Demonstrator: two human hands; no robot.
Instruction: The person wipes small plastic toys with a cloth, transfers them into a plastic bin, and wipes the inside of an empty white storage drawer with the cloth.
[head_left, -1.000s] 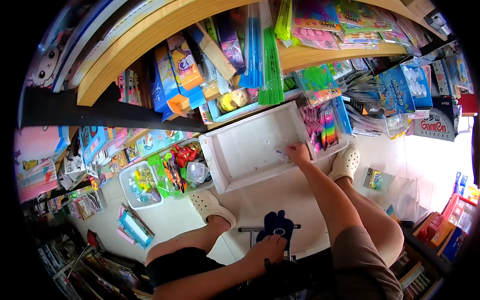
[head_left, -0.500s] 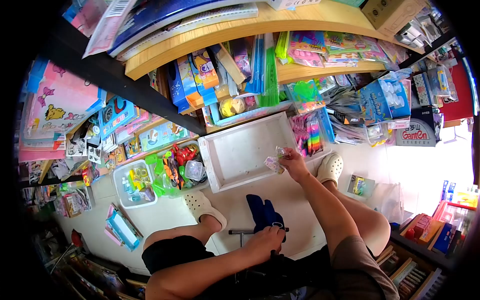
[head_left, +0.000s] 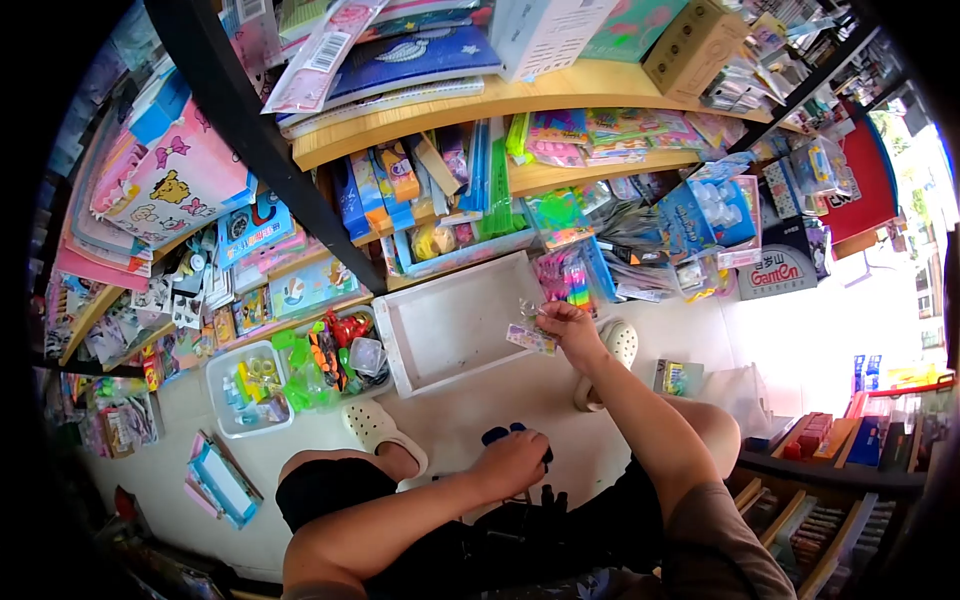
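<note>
My right hand [head_left: 568, 330] pinches a small clear plastic packet [head_left: 532, 338] with a printed card in it, above the right side of a shallow white wooden tray [head_left: 390, 345]. The tray rests on the floor with a bare, marked bottom. Near my lap, my left hand [head_left: 515, 465] is closed around a dark blue item [head_left: 497, 435], which looks like cloth; most of it is hidden under the fingers. Rainbow-coloured packets [head_left: 577, 283] lie just beyond my right hand.
Left of the tray sit a box of green and red toys [head_left: 320, 362] and a white bin [head_left: 222, 392] of small bottles. Crowded wooden shelves [head_left: 560, 95] rise ahead. A carton [head_left: 778, 272] stands at the right; a light-blue box [head_left: 225, 488] lies on the floor at left.
The view has shifted, so the shelves and tray sit differently. My right hand still holds the packet, now hanging lower. My left hand has lifted and covers more of the dark blue item.
</note>
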